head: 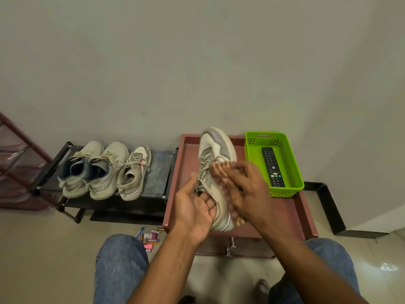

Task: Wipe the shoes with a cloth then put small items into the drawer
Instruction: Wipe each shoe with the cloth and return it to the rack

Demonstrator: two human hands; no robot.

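Note:
A worn white and grey sneaker (pixel 215 150) is held up over the reddish cabinet top (pixel 186 172), toe pointing away. My left hand (pixel 194 210) grips it at the heel and opening. My right hand (pixel 245 189) presses a checked cloth (pixel 221 170), blurred by motion, against the sneaker's right side. Three more pale sneakers (pixel 105 170) stand in a row on the low black rack (pixel 157 170) to the left. Several small items (pixel 150 236) lie on the floor beside my left knee. Below the cabinet top, the drawer front with metal handles (pixel 231 246) is shut.
A green plastic basket (pixel 285 145) holding a black remote (pixel 272 166) stands at the cabinet's back right. A dark red wire rack (pixel 15 150) is at the far left. A black frame (pixel 328 207) lies along the right wall. My knees in jeans fill the bottom.

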